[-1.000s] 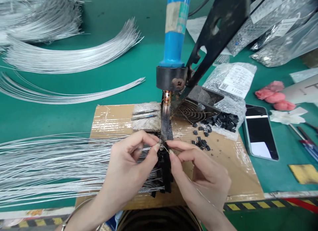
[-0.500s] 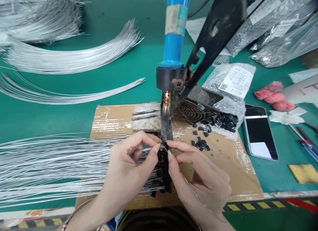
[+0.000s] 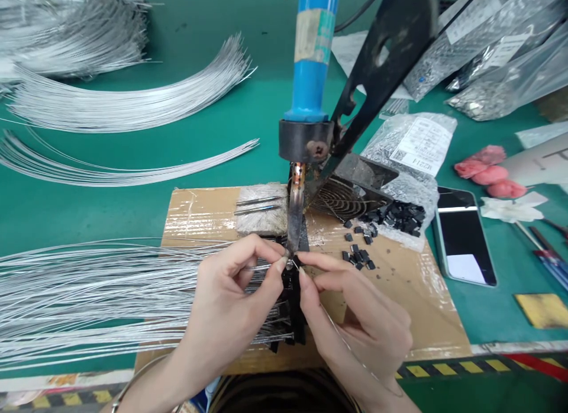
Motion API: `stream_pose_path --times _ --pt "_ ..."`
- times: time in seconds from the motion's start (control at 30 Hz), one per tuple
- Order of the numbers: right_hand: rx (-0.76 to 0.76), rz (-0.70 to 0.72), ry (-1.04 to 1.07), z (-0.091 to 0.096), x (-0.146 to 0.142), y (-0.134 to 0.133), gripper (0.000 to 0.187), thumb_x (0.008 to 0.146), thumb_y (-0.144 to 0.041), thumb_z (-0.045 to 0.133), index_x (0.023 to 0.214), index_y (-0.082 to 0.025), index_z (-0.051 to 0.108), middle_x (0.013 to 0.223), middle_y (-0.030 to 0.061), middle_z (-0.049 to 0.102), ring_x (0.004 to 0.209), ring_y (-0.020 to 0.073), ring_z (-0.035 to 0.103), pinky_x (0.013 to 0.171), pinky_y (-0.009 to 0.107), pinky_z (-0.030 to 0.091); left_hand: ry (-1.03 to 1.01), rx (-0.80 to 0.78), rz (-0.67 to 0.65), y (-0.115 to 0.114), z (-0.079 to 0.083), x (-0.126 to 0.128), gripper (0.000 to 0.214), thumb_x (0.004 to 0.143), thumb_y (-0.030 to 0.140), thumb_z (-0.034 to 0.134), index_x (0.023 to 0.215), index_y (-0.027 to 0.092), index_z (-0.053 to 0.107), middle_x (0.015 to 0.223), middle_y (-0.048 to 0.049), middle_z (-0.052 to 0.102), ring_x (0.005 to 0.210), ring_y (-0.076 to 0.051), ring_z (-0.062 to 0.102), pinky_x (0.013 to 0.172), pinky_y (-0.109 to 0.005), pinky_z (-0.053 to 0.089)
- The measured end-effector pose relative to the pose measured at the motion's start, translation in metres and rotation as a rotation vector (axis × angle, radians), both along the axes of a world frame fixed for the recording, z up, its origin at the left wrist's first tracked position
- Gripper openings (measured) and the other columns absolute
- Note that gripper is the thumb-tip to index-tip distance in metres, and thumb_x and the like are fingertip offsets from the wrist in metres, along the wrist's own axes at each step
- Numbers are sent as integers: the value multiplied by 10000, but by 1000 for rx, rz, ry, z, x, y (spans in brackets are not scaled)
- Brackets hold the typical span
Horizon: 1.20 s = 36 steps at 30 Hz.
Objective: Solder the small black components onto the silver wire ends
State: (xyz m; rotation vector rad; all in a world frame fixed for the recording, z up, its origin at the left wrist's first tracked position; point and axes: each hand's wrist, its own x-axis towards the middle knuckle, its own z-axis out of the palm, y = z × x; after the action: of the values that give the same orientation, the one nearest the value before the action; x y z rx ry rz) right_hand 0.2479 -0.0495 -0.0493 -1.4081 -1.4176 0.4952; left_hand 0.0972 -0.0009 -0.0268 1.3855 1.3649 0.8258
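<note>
A blue-handled soldering iron (image 3: 310, 76) hangs in a black stand (image 3: 381, 58), its tip (image 3: 294, 223) pointing down over a cardboard sheet (image 3: 199, 215). My left hand (image 3: 231, 306) pinches a thin silver wire right under the tip. My right hand (image 3: 355, 318) pinches a fine solder wire against the same spot. Beneath both hands lies a row of black parts (image 3: 293, 309) joined to silver wires (image 3: 89, 294) that fan out to the left.
Loose black chips (image 3: 359, 256) spill from a clear bag (image 3: 412, 158) on the right. A phone (image 3: 465, 235) lies beside the cardboard. Curved wire bundles (image 3: 124, 99) cover the green mat at the back left. Pink lumps (image 3: 488, 170) and silver bags (image 3: 497, 52) sit far right.
My right hand's fingers have shifted slightly left and down near the iron's tip. The left hand holds its place.
</note>
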Motion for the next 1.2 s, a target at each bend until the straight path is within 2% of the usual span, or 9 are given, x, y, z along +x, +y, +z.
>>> stream_pose_path --times 0.47,0.7,1.0,1.2 --pt "11 7 -12 -2 1 -1 230 894 -30 695 847 -254 673 1001 59 841 847 209 823 765 305 703 7 -6 24 0 0 2 119 856 134 698 760 205 698 849 -10 774 767 -151 722 632 -210 521" --pt "2 10 -13 1 0 2 212 887 -24 705 825 -224 674 1011 58 837 822 160 814 778 242 672 -32 -26 36 3 3 4 115 845 139 697 749 201 702 806 0 774 670 -122 682 562 -200 473" --pt "17 -4 -16 2 0 2 217 890 -29 698 827 -236 677 1001 64 841 798 181 817 742 267 683 -34 -18 36 3 4 4 118 844 136 710 745 200 707 811 3 775 674 -112 678 568 -189 476" --pt "41 3 -17 3 0 2 209 894 -15 701 834 -214 689 1003 62 838 825 158 815 767 238 674 -35 -5 41 3 3 3 123 840 130 711 742 205 711 810 12 775 678 -108 693 584 -171 499"
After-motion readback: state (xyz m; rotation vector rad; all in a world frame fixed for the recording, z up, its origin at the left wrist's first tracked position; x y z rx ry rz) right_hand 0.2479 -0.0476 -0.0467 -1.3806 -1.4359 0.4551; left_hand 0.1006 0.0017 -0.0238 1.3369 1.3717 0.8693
